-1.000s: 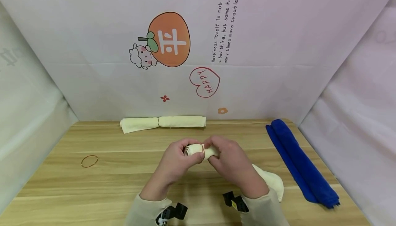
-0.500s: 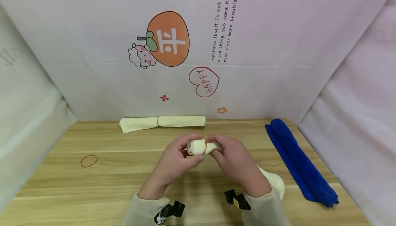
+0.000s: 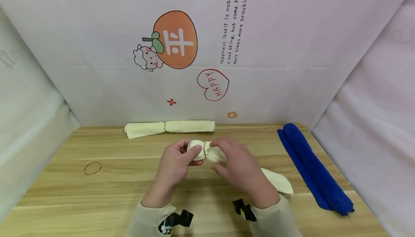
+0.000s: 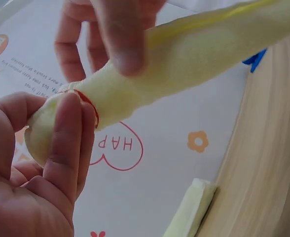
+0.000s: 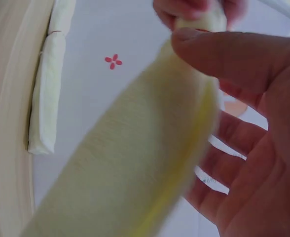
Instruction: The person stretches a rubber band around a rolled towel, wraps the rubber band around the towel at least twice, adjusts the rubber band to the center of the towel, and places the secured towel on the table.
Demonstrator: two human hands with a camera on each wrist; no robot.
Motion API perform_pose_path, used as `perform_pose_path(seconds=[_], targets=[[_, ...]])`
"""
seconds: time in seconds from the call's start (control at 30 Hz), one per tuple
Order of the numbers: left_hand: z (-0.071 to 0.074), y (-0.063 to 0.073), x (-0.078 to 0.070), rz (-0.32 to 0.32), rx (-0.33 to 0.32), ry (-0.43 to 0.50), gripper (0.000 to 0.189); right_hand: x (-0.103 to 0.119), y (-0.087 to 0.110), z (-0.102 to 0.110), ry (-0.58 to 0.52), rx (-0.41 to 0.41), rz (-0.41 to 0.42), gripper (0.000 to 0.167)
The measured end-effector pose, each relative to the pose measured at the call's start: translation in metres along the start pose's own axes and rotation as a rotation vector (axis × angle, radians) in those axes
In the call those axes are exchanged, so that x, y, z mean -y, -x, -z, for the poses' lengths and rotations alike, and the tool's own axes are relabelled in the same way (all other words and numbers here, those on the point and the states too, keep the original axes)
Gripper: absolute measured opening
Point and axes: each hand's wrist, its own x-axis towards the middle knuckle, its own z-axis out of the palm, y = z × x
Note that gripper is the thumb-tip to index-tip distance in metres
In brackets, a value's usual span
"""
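A cream rolled towel point(image 3: 215, 154) is raised above the table, with a reddish-brown elastic band point(image 4: 92, 106) round it near one end. My left hand point(image 3: 175, 163) pinches that short end between thumb and fingers, right beside the band. Around the longer part, my right hand point(image 3: 238, 166) has its thumb and fingers spread apart; the right wrist view has the thumb point(image 5: 224, 54) lying across the towel near the band and the other fingers loosely extended. The towel's far end point(image 3: 278, 181) slopes down past the right wrist, partly hidden by the forearm.
At the back edge of the wooden table point(image 3: 129, 190) lies another cream rolled towel point(image 3: 189, 126), banded at its middle. A blue rolled towel point(image 3: 316, 172) lies along the right side. A loose elastic band point(image 3: 93, 168) is at the left. White printed cloth walls enclose the table.
Both hands have shifted slightly left and up with the towel. My right hand's fingers have spread from their hold on it, while the left thumb now presses on the short end.
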Motion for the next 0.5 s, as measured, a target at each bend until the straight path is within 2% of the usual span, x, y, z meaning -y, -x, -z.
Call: perform_pose_path(seconds=[0.17,0.27,0.37,0.43,0.5], targets=[[0.0027,0.0001,-0.0008,0.029,0.020,0.063,0.021,-0.0009,-0.0011,-0.0069,0.026,-0.067,0.049,0.036],[0.0044,-0.0007,-0.0002,0.027,0.031,0.097,0.023,-0.0042,-0.0009,-0.0086,-0.011,-0.098,0.069,0.027],[0.0060,-0.0016,0.0008,0.013,0.043,0.118,0.024,-0.0069,-0.0007,-0.0085,-0.062,-0.094,0.069,0.027],[0.0075,-0.0015,0.0009,-0.006,0.065,0.099,0.025,-0.0080,-0.0005,-0.0077,-0.082,-0.080,0.052,0.026],[0.0095,-0.0008,0.0003,-0.026,0.089,0.032,0.025,-0.0085,-0.0007,-0.0068,-0.075,-0.068,0.031,0.025]])
